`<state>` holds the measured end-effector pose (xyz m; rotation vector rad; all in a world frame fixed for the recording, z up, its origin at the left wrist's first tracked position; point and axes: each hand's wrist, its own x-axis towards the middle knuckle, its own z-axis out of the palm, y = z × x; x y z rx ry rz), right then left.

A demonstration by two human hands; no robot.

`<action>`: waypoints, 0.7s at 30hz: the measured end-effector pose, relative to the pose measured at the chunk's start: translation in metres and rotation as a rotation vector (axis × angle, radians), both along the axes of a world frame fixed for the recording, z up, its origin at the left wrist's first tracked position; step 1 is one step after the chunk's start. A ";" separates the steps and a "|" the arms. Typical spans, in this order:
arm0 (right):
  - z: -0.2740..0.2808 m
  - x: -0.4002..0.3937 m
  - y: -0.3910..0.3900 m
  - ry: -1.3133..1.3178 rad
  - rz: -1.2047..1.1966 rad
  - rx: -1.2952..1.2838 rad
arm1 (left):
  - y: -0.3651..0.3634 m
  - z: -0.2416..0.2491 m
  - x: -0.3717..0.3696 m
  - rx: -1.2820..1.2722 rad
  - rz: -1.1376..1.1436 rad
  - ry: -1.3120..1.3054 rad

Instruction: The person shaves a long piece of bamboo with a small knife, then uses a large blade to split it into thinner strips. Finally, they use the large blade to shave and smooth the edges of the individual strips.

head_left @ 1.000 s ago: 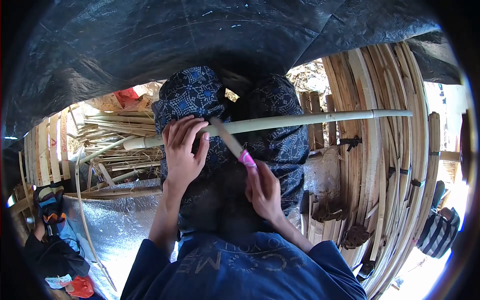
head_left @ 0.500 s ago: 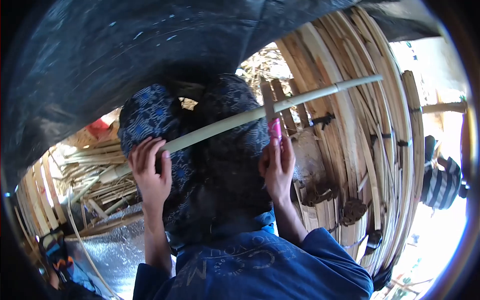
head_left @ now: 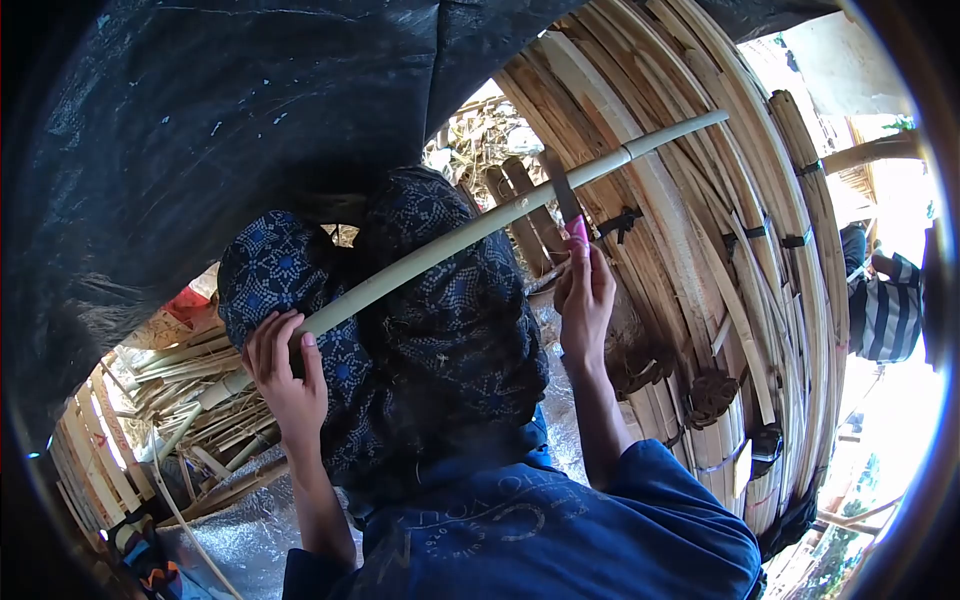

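A long pale-green bamboo pole (head_left: pixel 440 247) lies slantwise over my knees, its far end pointing up to the right. My left hand (head_left: pixel 287 372) is wrapped round the pole near my left knee. In my right hand (head_left: pixel 583 295) is a knife (head_left: pixel 564 195) with a pink handle. Its blade crosses the pole at the near side of a joint (head_left: pixel 625 154) and appears to touch it. Both knees (head_left: pixel 272 262) are covered by dark blue patterned cloth.
Bundled split bamboo strips (head_left: pixel 690 240), bound with black ties, stand along my right side. A black plastic sheet (head_left: pixel 250 90) hangs in front. Cut bamboo pieces (head_left: pixel 190 385) lie at left beside silvery sheeting (head_left: pixel 240 535). Striped cloth (head_left: pixel 887 320) shows at far right.
The knife has moved along the pole, away from my left hand and closer to the joint. My head view has shifted slightly. Both hands keep their hold.
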<state>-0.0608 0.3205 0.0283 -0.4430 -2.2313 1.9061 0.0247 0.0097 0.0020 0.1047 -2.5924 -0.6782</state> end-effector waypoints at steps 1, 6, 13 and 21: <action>0.004 0.005 -0.004 -0.002 0.078 0.114 | 0.000 0.000 0.000 -0.002 -0.003 0.003; -0.003 0.003 0.000 0.066 0.078 0.200 | 0.000 0.001 0.000 -0.021 -0.007 0.000; -0.003 0.003 -0.002 0.069 0.116 0.335 | -0.001 0.001 -0.001 -0.026 -0.010 -0.014; -0.009 -0.004 0.002 0.118 -0.026 0.239 | 0.000 -0.001 0.000 -0.033 -0.008 0.011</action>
